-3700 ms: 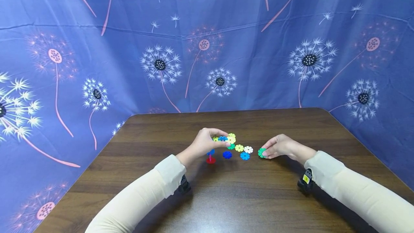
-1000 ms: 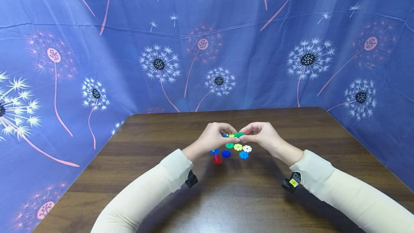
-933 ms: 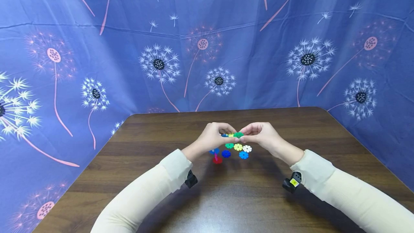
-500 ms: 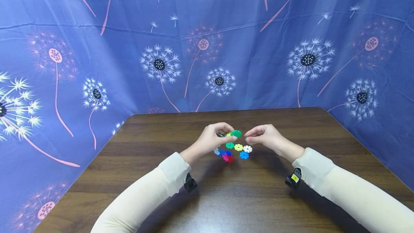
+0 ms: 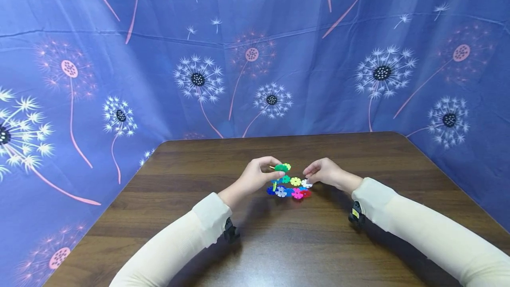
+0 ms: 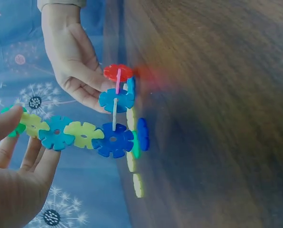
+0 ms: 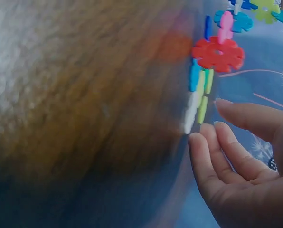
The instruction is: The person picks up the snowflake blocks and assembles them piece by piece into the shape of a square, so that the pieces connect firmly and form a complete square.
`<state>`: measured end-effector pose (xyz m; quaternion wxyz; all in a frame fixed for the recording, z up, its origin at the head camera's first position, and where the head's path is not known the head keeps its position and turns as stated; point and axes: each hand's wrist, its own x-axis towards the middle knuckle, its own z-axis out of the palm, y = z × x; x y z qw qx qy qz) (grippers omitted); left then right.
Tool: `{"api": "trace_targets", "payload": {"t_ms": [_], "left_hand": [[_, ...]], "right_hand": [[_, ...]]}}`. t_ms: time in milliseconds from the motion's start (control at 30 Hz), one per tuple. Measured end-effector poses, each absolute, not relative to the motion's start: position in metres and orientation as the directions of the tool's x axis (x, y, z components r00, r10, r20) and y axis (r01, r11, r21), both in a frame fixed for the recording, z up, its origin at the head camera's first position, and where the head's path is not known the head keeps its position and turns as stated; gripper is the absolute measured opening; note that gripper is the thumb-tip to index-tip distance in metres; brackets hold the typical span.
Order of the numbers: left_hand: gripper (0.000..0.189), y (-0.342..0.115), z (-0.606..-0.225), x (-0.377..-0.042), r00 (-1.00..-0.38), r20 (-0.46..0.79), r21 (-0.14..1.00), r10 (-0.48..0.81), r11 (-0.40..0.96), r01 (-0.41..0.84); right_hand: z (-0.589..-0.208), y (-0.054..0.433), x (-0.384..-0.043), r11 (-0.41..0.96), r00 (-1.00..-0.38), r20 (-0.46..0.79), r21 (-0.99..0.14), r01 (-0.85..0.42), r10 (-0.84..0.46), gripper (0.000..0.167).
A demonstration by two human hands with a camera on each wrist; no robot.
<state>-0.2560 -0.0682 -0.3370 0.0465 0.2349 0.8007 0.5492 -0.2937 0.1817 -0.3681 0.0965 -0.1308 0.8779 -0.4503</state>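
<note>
My left hand (image 5: 252, 177) pinches the green end disc (image 5: 281, 168) of a chain of interlocking plastic snowflake discs, raised over the table. In the left wrist view, the chain runs through yellow, a blue disc (image 6: 57, 133), yellow and dark blue, then white, blue and pink to a red disc (image 6: 118, 72). My right hand (image 5: 328, 172) is beside a loose white disc (image 5: 307, 183), thumb and fingers apart. The right wrist view has its fingertips close to that white disc (image 7: 190, 114); contact is unclear. Near it lies a loose yellow disc (image 5: 295, 181).
Other loose discs lie on the brown wooden table (image 5: 255, 242), including a green disc (image 5: 286, 179) and a yellow disc (image 6: 138, 185) behind the chain. A blue dandelion-print cloth (image 5: 239, 79) hangs behind the table.
My right hand brought the green disc from the right to the chain's end and let go of it. It then moved down beside the white disc, while the chain's red end swung right.
</note>
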Motion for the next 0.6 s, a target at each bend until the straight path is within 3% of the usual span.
{"api": "trace_targets", "payload": {"t_ms": [367,600], "left_hand": [[0.017,-0.077,-0.349,-0.256,-0.93,0.175,0.913,0.324,0.3,0.276],[0.018,-0.08,-0.351,-0.251,-0.948,0.167,0.936,0.272,0.258,0.239]], "right_hand": [[-0.369,0.174,-0.295,0.679,-0.948,-0.033,-0.706,-0.201,-0.315,0.028],[-0.372,0.174,-0.297,0.712,-0.954,-0.072,-0.682,-0.167,-0.293,0.027]]}}
